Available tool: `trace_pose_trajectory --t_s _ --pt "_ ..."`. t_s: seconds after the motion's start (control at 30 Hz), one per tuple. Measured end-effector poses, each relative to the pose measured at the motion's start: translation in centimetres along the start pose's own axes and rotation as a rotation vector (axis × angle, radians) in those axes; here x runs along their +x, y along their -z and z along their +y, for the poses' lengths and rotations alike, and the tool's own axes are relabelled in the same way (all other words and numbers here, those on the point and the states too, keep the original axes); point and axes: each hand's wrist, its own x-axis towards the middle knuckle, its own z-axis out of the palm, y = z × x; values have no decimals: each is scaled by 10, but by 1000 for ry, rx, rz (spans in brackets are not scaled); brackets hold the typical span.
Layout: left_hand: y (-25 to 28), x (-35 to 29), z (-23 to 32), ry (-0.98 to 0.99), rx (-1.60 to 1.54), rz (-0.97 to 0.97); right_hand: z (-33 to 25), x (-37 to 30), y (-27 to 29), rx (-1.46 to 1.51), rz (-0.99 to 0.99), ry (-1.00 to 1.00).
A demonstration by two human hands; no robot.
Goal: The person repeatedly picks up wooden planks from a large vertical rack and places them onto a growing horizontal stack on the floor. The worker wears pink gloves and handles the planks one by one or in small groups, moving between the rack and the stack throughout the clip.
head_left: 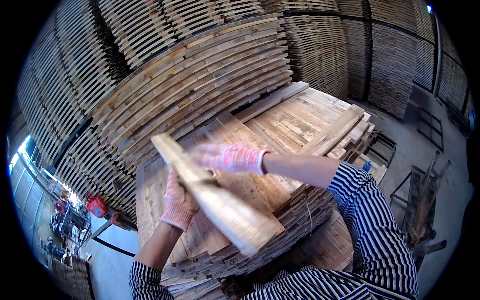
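My left hand (179, 202), in a pink and white knit glove, is closed round a pale wooden board (222, 205). The board is tilted above the plank stack, its near end smeared by motion. A step shows in its outline near the middle; I cannot tell whether it is one piece or two. My right hand (232, 157), gloved alike, is beside the board's far half with its fingers stretched out and blurred. Whether its fingertips touch the board is unclear. Below both hands lies a stack of flat planks (260, 165) with uneven ends.
Two loose boards, one at the back (272, 101) and one at the right (336, 131), lie on the stack. Tall piles of spaced boards (200, 75) rise behind. Dark metal frames (431, 127) stand on the right floor. A red object (96, 206) is at the left.
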Motion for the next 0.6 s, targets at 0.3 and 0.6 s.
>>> trace_pose_trajectory --t_s 0.3,0.6 --pt "-23 83 -87 237 81 -72 112 -33 62 -167 149 -251" --pt "-17 95 -99 148 180 -87 162 -5 48 -271 78 -260"
